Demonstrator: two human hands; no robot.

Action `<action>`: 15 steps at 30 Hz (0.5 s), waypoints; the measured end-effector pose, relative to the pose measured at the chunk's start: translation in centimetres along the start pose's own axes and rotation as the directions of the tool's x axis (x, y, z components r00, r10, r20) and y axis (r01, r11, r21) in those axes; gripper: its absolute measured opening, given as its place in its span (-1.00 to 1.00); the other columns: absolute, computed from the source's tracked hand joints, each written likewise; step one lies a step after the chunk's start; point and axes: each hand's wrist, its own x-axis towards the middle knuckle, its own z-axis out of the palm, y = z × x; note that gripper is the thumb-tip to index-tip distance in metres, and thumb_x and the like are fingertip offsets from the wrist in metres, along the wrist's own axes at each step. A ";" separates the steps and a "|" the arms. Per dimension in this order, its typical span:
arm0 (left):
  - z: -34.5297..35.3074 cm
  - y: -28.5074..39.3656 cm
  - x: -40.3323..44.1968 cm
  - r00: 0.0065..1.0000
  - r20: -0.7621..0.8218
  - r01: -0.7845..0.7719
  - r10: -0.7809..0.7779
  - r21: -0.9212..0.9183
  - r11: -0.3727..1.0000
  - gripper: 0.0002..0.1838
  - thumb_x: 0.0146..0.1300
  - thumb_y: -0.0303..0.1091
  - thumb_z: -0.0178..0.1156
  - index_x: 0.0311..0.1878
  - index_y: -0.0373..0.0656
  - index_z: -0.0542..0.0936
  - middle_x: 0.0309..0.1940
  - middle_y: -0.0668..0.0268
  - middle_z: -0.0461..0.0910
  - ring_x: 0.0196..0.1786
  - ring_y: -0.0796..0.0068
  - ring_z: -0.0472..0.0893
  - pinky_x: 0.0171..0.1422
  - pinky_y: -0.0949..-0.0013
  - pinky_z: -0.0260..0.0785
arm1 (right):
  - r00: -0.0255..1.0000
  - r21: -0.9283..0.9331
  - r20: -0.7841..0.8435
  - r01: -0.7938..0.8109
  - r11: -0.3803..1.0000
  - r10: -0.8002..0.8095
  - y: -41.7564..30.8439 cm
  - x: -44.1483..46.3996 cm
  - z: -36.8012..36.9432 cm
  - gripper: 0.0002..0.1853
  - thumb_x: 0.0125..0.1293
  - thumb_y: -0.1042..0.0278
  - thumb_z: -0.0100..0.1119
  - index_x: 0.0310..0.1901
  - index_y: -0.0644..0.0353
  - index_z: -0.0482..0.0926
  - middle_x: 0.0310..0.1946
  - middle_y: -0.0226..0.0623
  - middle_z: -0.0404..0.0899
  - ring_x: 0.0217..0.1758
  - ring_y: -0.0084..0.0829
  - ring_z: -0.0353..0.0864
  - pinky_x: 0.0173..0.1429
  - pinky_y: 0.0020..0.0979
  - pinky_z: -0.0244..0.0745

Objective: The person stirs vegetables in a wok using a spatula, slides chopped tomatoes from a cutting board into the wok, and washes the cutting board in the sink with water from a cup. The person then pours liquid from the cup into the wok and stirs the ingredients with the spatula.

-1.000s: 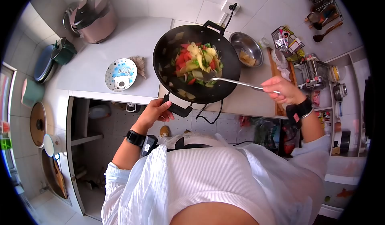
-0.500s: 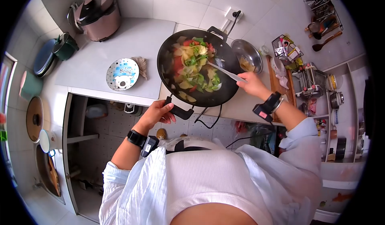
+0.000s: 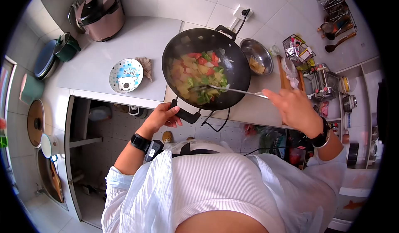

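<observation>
My right hand (image 3: pixel 294 110) clamps a long silvery metal utensil (image 3: pixel 245 92), seemingly mid-stir among chopped vegetables (image 3: pixel 211 70) in the round black wok (image 3: pixel 236 69), upper centre, my left hand (image 3: pixel 163 117) pinching its black looped handle (image 3: pixel 190 117), as sweeping calls for bracing.

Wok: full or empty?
Partly full: chopped vegetables lie in the wok, its right side showing bare black metal.

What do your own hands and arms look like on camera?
Both hands are bare. The left hand has a black wristband with a boxy dark module bearing a pale label. The right hand has a black strap and a thin silvery bangle. Pale, loose sleeves end near the elbows. No cable shows on either arm.
</observation>
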 end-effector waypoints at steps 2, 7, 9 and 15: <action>0.1 0.0 0.0 1.000 0.002 0.000 0.000 0.002 1.000 -0.65 0.35 -0.06 -0.02 -0.23 -0.19 0.49 -0.52 0.25 0.62 -0.57 0.62 0.54 -0.46 0.60 0.37 | 1.000 -0.015 -0.021 0.022 1.000 -0.023 -0.1 1.3 1.7 -0.46 -0.04 0.58 0.04 0.09 0.13 0.43 -0.55 -0.17 0.48 -0.51 -0.11 0.54 -0.40 -0.21 0.47; -0.1 0.2 0.0 1.000 0.005 0.015 -0.015 0.015 1.000 -0.65 0.35 -0.05 -0.02 -0.23 -0.20 0.48 -0.52 0.25 0.62 -0.57 0.61 0.54 -0.46 0.60 0.37 | 0.971 0.146 -0.113 -0.196 0.970 0.213 1.2 6.7 5.3 -0.69 0.02 0.54 0.10 -0.13 0.12 0.56 -0.49 -0.07 0.57 -0.36 -0.05 0.59 -0.27 -0.15 0.50; -0.1 0.3 -0.1 1.000 0.001 0.014 -0.014 0.025 1.000 -0.65 0.35 -0.05 -0.02 -0.22 -0.20 0.49 -0.52 0.25 0.62 -0.57 0.61 0.54 -0.46 0.60 0.37 | 0.952 0.201 -0.179 -0.214 0.956 0.250 2.5 6.4 5.3 -0.71 0.04 0.52 0.11 -0.14 0.12 0.57 -0.47 -0.05 0.57 -0.35 -0.04 0.58 -0.27 -0.13 0.49; 0.0 0.0 0.0 1.000 0.003 0.012 -0.012 0.005 1.000 -0.65 0.35 -0.05 -0.02 -0.22 -0.20 0.49 -0.51 0.24 0.62 -0.57 0.61 0.54 -0.45 0.60 0.37 | 0.881 0.208 -0.290 -0.322 0.924 0.373 6.1 8.0 5.8 -0.71 0.10 0.47 0.11 -0.10 0.05 0.55 -0.44 -0.04 0.57 -0.34 0.00 0.57 -0.27 -0.08 0.47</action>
